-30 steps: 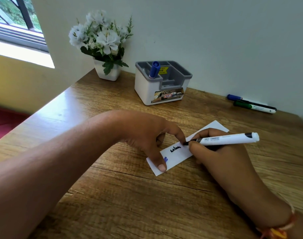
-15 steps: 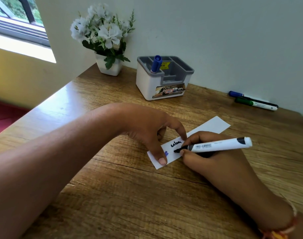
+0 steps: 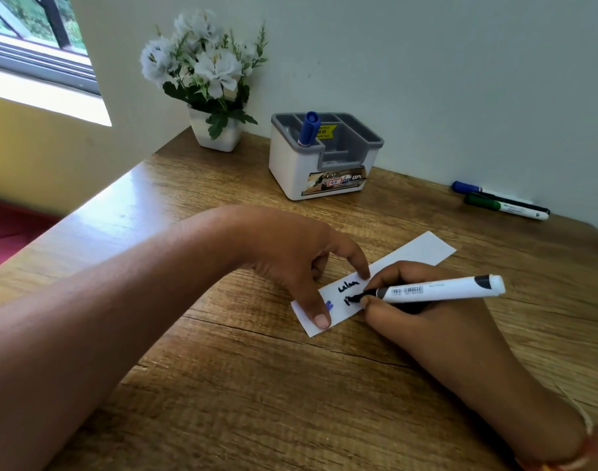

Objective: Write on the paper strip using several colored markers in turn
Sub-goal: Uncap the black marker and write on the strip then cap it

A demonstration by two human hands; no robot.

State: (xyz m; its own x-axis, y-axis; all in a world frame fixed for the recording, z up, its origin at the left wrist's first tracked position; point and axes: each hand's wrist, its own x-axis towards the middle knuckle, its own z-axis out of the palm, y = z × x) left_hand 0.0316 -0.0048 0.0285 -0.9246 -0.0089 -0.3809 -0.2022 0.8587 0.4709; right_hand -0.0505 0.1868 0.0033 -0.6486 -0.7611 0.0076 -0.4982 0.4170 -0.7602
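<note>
Since a moment ago, new black marks are showing on a second line of the paper strip, under the first black word. The right hand is closed around a white marker with a black tip, and the tip is touching the paper at the end of that new line. The left hand is pressing the strip down on the table, with the thumb on the near end and a finger on the far edge. The other fingers are curling under, so this hand is holding nothing.

A small blue mark is sitting on the paper just beside the thumb. Both hands are covering the middle of the strip, so some of the writing is hidden.

At the back, a white and grey pen holder is standing near the wall with one blue marker sticking up in it. A white pot of white flowers is standing just to its left. Far to the right, a blue-capped marker and a green-capped marker are lying side by side by the wall, well apart from the hands. A window is showing at the top left.
</note>
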